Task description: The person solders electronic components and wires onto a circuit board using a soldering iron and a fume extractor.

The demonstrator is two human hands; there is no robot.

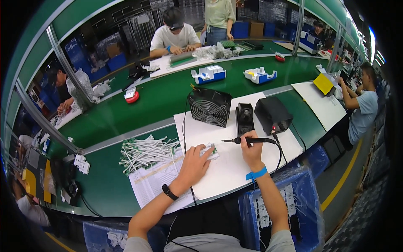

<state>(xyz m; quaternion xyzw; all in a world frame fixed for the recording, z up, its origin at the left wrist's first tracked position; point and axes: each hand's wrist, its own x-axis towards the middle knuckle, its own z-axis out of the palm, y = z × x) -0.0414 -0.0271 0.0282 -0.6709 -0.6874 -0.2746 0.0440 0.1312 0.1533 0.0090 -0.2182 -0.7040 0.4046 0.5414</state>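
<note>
My right hand (251, 152) grips a soldering iron (268, 140) like a pen, its metal tip pointing left above the white work board. A cable trails from the handle toward the soldering station (273, 114). With its fingers, my left hand (195, 163) holds a small white part with a green circuit board (213, 152) down on the white board (226, 176). The iron's tip is close to this part; whether they touch I cannot tell. Left of my hand, a heap of white wires with green ends (147, 153) lies partly over a printed sheet (155, 185).
A black fan (210, 107) and a black iron stand (244, 119) stand behind my hands. Below the bench edge are blue lined bins (310, 201) with white parts. Beyond runs a green conveyor (168, 101) carrying blue-and-white trays (210, 74). Co-workers sit across and at right.
</note>
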